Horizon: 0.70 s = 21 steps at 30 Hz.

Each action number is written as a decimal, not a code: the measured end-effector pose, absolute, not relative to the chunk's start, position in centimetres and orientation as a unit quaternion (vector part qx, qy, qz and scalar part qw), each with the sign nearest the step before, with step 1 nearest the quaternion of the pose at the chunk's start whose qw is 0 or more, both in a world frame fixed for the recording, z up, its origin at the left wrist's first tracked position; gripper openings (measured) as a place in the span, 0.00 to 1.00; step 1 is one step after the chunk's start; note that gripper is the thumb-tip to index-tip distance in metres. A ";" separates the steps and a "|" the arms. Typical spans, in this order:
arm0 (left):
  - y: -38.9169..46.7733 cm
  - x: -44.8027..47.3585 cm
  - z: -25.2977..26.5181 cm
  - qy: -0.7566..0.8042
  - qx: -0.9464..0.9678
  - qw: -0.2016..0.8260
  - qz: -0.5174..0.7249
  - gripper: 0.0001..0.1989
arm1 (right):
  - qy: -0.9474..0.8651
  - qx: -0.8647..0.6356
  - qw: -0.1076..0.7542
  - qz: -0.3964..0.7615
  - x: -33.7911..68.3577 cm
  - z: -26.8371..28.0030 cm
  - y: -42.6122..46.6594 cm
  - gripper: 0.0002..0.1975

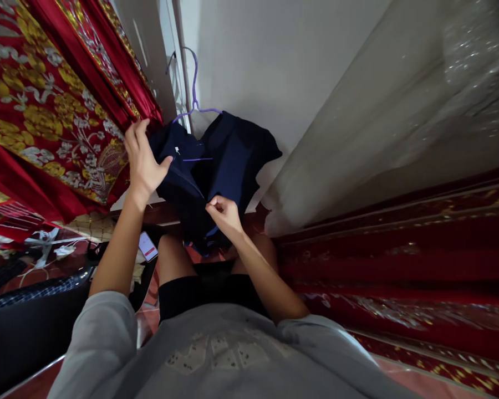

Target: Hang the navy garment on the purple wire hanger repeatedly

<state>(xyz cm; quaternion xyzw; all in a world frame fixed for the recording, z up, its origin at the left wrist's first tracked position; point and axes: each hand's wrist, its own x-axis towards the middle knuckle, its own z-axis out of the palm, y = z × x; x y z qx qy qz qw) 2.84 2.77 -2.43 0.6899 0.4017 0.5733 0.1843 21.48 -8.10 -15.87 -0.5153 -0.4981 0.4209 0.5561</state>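
Note:
In front of me a dark navy garment [228, 155], with a collar and an open neck, hangs on a purple hanger [195, 94] against the wall. My left hand [143, 158] is beside its left shoulder, fingers stretched up and thumb apart, near the edge of a red embroidered cloth. My right hand [224, 215] is closed in a pinch at the garment's front edge, low in the neck opening. Dark cloth meets the fingertips there. The garment's lower part hangs down between my knees.
Red cloth with gold and silver embroidery [45, 116] hangs close on the left. Clear plastic sheeting [357, 122] over red fabric stands along the right. A lit phone [148, 246] lies low on the left, near a black seat [33, 338] and cables.

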 end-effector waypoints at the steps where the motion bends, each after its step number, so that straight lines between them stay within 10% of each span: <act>1: 3.4 2.2 -2.9 0.415 0.671 0.198 0.581 0.24 | -0.498 -0.513 0.556 0.424 21.5 -15.7 -8.2 0.09; 6: 5.0 1.3 -4.6 0.453 0.651 0.242 0.558 0.05 | -0.519 -0.500 0.544 0.431 20.9 -14.9 -8.7 0.08; 11: 4.1 3.1 -4.3 0.436 0.713 0.151 0.527 0.15 | -0.545 -0.489 0.527 0.430 20.5 -14.6 -8.5 0.09; 21: 8.6 -0.2 -6.3 0.485 0.530 0.295 0.630 0.13 | -0.564 -0.458 0.526 0.442 20.7 -13.3 -8.6 0.08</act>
